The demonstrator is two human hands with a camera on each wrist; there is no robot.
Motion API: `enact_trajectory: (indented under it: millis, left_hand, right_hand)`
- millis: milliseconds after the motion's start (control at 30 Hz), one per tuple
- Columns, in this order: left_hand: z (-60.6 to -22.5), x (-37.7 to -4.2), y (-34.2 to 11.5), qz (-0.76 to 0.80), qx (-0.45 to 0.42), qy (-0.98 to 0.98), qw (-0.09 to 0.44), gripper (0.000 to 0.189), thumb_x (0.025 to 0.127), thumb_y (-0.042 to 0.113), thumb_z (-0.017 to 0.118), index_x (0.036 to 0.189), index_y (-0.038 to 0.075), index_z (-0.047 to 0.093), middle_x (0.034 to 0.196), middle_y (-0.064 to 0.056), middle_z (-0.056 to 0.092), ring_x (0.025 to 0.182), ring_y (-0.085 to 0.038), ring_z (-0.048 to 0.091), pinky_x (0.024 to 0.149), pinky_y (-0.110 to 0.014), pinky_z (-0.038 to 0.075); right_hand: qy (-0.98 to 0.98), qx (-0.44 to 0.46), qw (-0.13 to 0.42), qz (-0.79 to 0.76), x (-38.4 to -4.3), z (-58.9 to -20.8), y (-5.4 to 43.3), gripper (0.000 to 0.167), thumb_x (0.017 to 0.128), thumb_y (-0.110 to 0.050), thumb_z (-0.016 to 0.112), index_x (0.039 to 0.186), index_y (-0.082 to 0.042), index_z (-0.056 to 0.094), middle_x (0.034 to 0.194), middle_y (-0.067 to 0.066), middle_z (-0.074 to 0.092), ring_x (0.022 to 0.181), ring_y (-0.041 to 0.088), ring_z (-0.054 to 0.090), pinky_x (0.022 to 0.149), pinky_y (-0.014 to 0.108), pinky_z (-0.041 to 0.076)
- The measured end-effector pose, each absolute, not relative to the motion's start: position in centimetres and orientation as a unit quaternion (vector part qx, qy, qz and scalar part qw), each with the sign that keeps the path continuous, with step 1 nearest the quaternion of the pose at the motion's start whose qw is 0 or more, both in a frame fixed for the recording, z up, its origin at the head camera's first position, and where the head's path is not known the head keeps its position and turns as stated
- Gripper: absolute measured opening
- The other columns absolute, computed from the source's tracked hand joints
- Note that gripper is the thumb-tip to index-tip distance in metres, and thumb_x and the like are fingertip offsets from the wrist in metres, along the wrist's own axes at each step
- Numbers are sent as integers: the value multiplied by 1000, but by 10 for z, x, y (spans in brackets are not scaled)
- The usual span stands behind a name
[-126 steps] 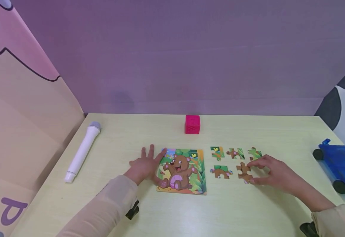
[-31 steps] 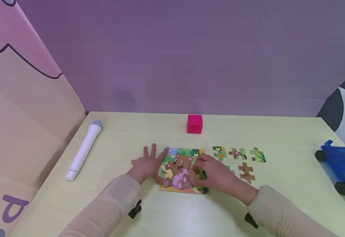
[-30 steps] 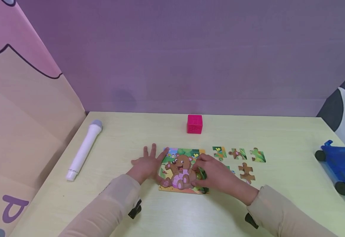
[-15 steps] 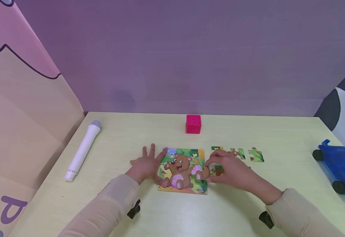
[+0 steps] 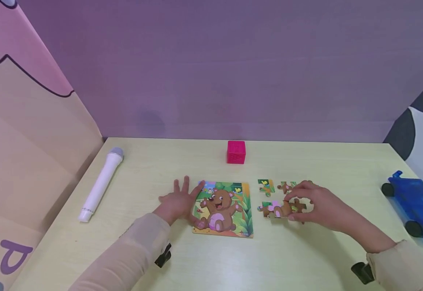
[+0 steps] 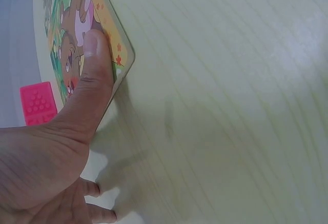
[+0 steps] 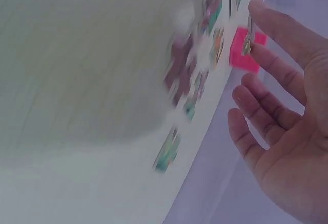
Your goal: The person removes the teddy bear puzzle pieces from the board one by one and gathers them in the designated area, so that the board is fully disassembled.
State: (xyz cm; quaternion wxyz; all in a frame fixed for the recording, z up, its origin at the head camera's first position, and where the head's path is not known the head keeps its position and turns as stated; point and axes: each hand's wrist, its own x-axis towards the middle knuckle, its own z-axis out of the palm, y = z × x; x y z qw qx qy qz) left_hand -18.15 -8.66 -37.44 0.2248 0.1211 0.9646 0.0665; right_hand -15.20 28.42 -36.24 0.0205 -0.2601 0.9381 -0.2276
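Observation:
A square bear jigsaw puzzle (image 5: pixel 244 218) lies mid-table. My left hand (image 5: pixel 176 204) rests spread at its left edge, with thumb and index finger over the picture. In the left wrist view the thumb (image 6: pixel 97 65) lies on the puzzle's border. To the right, my right hand (image 5: pixel 324 206) pinches a brown-and-pink puzzle piece (image 5: pixel 282 209) between thumb and index finger, the other fingers loose. In the right wrist view that piece is seen edge-on, raised over the table. It overlaps two loose pieces in the head view, including a brown piece (image 5: pixel 299 205).
More loose pieces lie near the right hand, among them a duck piece (image 5: pixel 266 186) and a small brown-and-green piece (image 5: pixel 285 187). A pink cube (image 5: pixel 236 152) stands behind the puzzle. A white toy microphone (image 5: pixel 101 186) lies left; a blue toy vehicle (image 5: pixel 418 204) sits right.
My right hand has carried the pinched puzzle piece from over the bear puzzle rightward to above the loose pieces. The left hand has stayed at the puzzle's left edge.

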Motion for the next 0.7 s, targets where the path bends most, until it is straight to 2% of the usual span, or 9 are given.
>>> enact_trajectory:
  millis: [167,700]
  left_hand:
    - [-374,-181,-87,69,120,964,227,120,72,49,90,164,24,18,168,-23,5,151,-52,7,97,-80,35]
    - [-376,-182,-86,61,117,965,227,120,72,49,89,164,24,18,168,-22,5,151,-51,8,96,-79,37]
  right_hand:
    - [947,-237,30,-216,-153,-364,311,38,77,-31,90,109,-19,73,109,0,61,96,24,62,72,41,56]
    - [967,-148,66,-195,-152,-379,375,41,80,-25,87,114,-8,74,111,13,64,97,31,61,67,26,52]
